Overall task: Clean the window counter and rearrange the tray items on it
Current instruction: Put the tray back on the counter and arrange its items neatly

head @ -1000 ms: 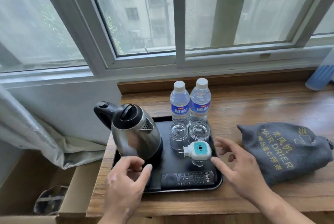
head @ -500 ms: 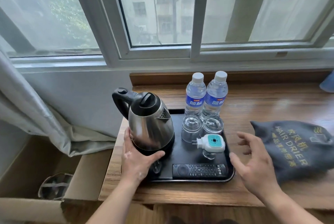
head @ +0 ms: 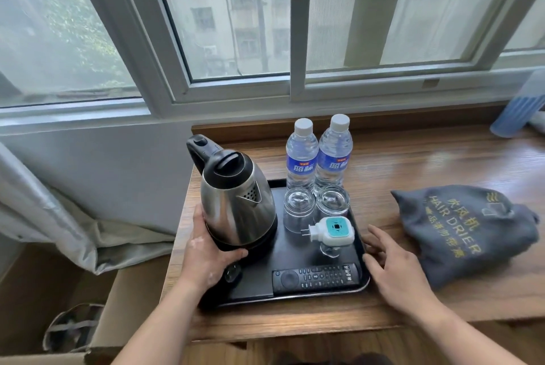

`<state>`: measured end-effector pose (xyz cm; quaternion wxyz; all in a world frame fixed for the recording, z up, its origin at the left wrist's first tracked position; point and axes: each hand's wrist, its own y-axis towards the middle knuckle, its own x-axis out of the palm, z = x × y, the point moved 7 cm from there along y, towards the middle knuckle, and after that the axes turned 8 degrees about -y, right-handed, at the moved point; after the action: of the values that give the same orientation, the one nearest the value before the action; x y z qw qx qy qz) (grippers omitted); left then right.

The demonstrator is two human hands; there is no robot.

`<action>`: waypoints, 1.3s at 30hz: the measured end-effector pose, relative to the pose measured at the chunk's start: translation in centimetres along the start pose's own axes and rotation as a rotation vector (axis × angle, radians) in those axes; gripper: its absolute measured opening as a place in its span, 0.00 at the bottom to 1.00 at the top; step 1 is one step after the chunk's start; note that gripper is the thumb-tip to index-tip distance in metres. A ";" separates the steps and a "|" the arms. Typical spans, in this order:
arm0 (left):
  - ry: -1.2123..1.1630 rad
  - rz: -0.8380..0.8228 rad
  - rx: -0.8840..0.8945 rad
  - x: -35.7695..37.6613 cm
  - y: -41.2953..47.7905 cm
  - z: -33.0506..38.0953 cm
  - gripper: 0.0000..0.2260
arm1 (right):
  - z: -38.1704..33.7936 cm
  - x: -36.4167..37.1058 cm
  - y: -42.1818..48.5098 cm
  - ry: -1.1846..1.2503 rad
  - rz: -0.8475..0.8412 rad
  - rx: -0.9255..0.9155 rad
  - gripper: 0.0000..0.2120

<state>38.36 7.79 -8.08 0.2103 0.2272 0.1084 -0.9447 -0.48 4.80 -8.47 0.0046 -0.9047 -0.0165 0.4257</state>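
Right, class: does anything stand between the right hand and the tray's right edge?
Nothing visible does. The right hand is open right beside the tray rim; the hair drier bag lies farther right, outside that gap.

On the grey fabric bag [head: 466, 232] to my right I read "HAIR DRIER" in yellow beside Chinese characters, and the blue labels of the two clear plastic water bottles [head: 302, 158] carry white Chinese characters.

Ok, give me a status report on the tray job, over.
Left hand grips kettle low, on tray. Right hand open at tray's right rim. Hair drier bag lies close on the right.
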 end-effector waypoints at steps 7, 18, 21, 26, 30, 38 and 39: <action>0.023 0.149 -0.082 2.0 -2.9 0.4 0.68 | -0.2 0.1 -0.3 -0.042 -0.007 0.014 0.30; 0.165 0.166 -0.090 1.4 -2.0 0.5 0.66 | -1.3 -0.3 -0.6 -0.051 -0.038 0.046 0.31; 0.193 0.143 -0.074 1.0 -1.5 0.6 0.63 | -1.5 -0.4 -0.8 -0.048 -0.045 0.049 0.31; 0.246 0.088 -0.062 0.4 -0.6 0.9 0.57 | -1.6 -0.5 -0.8 -0.053 -0.055 0.037 0.31; 0.285 0.039 -0.052 0.1 -0.5 0.9 0.51 | -1.5 -0.5 -0.9 -0.062 -0.048 0.031 0.31; 0.391 -0.001 -0.037 -0.8 -0.8 0.3 0.36 | -1.2 -0.4 -0.7 -0.066 -0.021 0.019 0.32; 0.404 -0.019 -0.035 -0.9 -0.7 0.3 0.35 | -1.2 -0.4 -0.7 -0.067 -0.027 0.021 0.32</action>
<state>38.69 8.64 -7.29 0.1794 0.4075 0.1668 -0.8798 0.16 5.47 -7.35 0.0191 -0.8896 -0.0243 0.4558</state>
